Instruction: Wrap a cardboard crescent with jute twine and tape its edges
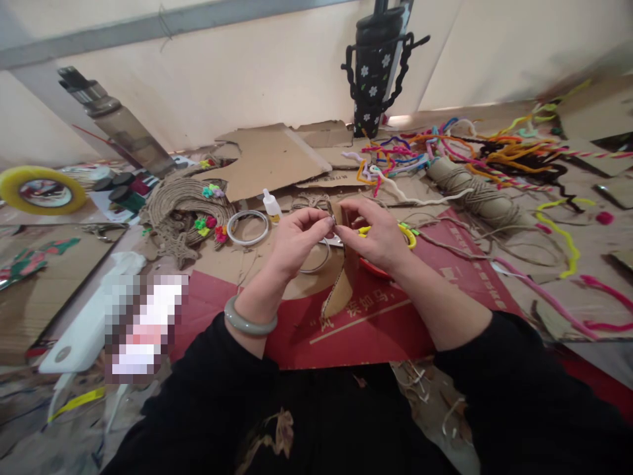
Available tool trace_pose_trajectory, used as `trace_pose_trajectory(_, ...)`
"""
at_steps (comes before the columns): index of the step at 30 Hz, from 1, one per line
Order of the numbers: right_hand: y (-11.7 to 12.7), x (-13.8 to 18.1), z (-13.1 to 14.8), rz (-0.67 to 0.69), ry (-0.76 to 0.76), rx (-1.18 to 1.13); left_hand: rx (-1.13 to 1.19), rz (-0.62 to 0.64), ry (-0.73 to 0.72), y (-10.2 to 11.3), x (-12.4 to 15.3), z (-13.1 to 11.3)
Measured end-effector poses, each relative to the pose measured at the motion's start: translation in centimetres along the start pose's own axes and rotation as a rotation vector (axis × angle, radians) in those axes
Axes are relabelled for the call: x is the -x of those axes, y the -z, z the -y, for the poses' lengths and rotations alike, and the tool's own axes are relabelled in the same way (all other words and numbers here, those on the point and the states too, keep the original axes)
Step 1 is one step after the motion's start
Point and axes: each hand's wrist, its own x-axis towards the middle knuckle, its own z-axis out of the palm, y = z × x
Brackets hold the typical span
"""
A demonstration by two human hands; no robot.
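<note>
Both hands meet above a red cardboard sheet (376,330). My left hand (297,241) pinches the top of a narrow brown cardboard strip (343,290), which hangs down and curls at its lower end. My right hand (378,234) is closed on the same strip's top edge, fingertips touching the left hand's. A grey-green bangle (247,322) circles my left wrist. Scissors with yellow handles (408,234) lie just behind my right hand, partly hidden. A small glue bottle (271,206) and a white ring (247,227) lie to the left, beyond the hands.
A jute rope coil with small coloured flowers (190,211) lies at the left. A twine spool (469,191) and a heap of coloured pipe cleaners (469,148) fill the right. Cardboard pieces (267,158), a black flowered bottle (378,72), a yellow tape roll (42,190) stand behind.
</note>
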Motion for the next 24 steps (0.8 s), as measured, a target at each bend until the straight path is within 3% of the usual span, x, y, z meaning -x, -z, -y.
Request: trace_pose_trajectory(24,-0.61,0.49,-0.2,-0.066,0.067,0.362,-0.053,-0.126,0.064,-0.44,-0.33,0.85)
